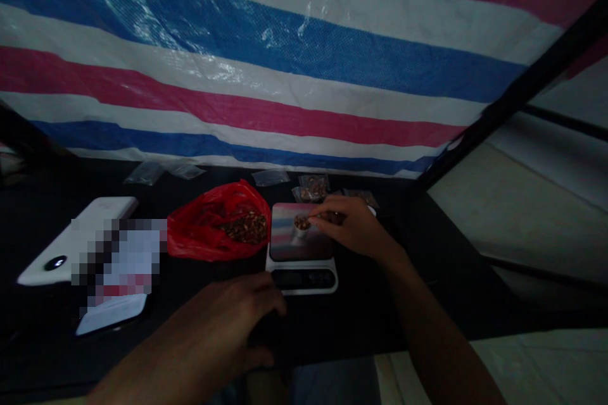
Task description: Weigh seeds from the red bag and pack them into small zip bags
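Note:
A small kitchen scale point(302, 258) with a shiny plate stands on a dark table point(380, 304). On its plate sits a tiny cup point(301, 226) heaped with reddish-brown bits. My right hand point(354, 224) hovers over the cup, fingertips pinched together at its rim; what they pinch is too small to name. My left hand point(232, 323) rests on the table just in front of the scale, fingers curled downward, nothing visible in it. A red plastic bag point(209, 228) lies open left of the scale, holding more of the same reddish-brown bits point(244, 226).
Small clear bags point(311, 188), some filled, lie behind the scale near a striped red, white and blue tarp point(266, 63). A white device point(71, 237) and a phone point(114, 313) lie at the left. The table's right edge drops to a pale floor point(522, 202).

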Demonstrator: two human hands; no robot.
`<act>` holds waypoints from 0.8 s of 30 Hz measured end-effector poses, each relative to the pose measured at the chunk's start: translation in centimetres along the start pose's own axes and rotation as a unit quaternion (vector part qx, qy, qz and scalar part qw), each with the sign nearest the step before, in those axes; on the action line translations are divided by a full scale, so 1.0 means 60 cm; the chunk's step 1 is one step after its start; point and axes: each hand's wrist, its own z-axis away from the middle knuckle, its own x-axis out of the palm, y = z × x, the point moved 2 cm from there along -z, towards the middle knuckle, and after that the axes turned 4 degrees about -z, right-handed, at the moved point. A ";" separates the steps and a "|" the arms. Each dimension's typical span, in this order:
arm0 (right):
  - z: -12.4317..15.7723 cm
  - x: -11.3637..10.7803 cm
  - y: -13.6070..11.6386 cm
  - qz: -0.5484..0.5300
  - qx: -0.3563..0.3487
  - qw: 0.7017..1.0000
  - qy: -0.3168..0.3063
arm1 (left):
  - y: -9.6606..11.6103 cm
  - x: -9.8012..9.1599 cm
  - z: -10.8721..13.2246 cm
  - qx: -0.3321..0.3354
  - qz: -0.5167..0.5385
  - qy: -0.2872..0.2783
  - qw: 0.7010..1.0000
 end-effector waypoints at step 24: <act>-0.003 0.009 0.017 -0.027 0.018 0.999 0.042 | 0.005 -0.019 -0.061 0.080 -0.043 0.077 0.993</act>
